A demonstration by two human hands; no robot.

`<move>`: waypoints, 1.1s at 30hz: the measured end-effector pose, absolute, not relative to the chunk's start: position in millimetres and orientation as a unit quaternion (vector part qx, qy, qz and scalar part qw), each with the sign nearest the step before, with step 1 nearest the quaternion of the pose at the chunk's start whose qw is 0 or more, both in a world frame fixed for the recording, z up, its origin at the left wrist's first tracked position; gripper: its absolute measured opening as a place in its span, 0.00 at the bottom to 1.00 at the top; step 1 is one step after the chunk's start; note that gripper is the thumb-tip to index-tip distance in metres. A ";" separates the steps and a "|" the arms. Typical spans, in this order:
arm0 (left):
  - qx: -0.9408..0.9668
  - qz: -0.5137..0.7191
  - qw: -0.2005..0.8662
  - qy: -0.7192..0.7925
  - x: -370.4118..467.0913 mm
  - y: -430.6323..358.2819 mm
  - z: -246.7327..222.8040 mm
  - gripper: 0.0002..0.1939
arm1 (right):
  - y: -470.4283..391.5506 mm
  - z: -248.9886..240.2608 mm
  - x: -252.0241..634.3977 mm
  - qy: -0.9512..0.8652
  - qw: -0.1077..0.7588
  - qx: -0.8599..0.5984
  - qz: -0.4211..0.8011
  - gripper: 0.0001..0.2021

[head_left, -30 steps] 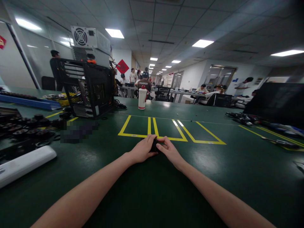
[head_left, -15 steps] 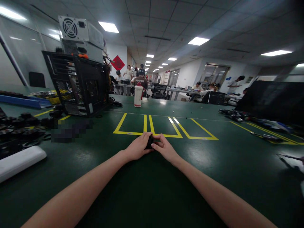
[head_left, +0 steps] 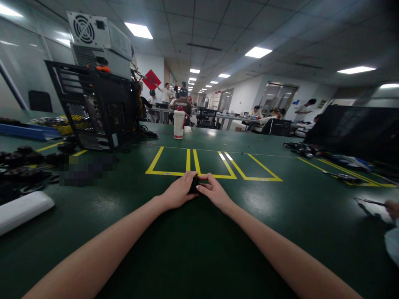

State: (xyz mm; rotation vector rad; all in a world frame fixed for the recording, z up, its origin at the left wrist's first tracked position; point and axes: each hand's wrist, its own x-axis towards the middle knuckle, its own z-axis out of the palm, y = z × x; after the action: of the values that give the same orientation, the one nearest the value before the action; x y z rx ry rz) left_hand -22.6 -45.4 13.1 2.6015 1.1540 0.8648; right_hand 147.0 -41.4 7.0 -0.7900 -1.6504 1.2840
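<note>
A small black object (head_left: 193, 185) is between my hands, just in front of the yellow tape outlines (head_left: 190, 162) on the green table (head_left: 193, 249). My left hand (head_left: 179, 192) is wrapped round its left side. From the other side, the thumb and fingers of my right hand (head_left: 215, 192) pinch its edge. My fingers cover most of it, so its kind cannot be made out.
An open black computer case (head_left: 109, 112) carries power supplies (head_left: 93, 37) at the left. Behind the outlines stands a white cup (head_left: 178, 123). Dark parts (head_left: 25, 166) and a white bar (head_left: 25, 211) lie left. At the right edge another person's hand (head_left: 393, 209) holds a thin tool.
The view has shifted slightly, moving the scene a little left. Both hands keep their hold on the black object. Another person's hand has come into view at the right edge.
</note>
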 end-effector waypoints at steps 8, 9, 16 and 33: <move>0.869 0.289 0.074 0.396 -21.9 -42.6 9.2 0.31 | -41.6 3.2 144.4 -0.664 0.475 -0.343 0.464 0.09; 0.868 0.288 0.073 0.397 -21.8 -42.5 8.8 0.31 | -40.8 3.4 144.5 -0.663 0.475 -0.348 0.463 0.09; 0.869 0.275 0.087 0.402 -22.1 -46.4 13.3 0.30 | -43.6 3.9 147.3 -0.653 0.450 -0.323 0.517 0.13; 0.870 0.278 0.077 0.399 -20.9 -43.9 11.7 0.30 | -42.6 7.7 146.6 -0.653 0.440 -0.343 0.512 0.14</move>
State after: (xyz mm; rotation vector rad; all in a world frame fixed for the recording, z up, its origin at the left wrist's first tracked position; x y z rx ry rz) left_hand -20.9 -43.9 11.7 2.6078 1.1942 0.8335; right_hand 146.6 -42.6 7.7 -0.8529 -1.6207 1.2715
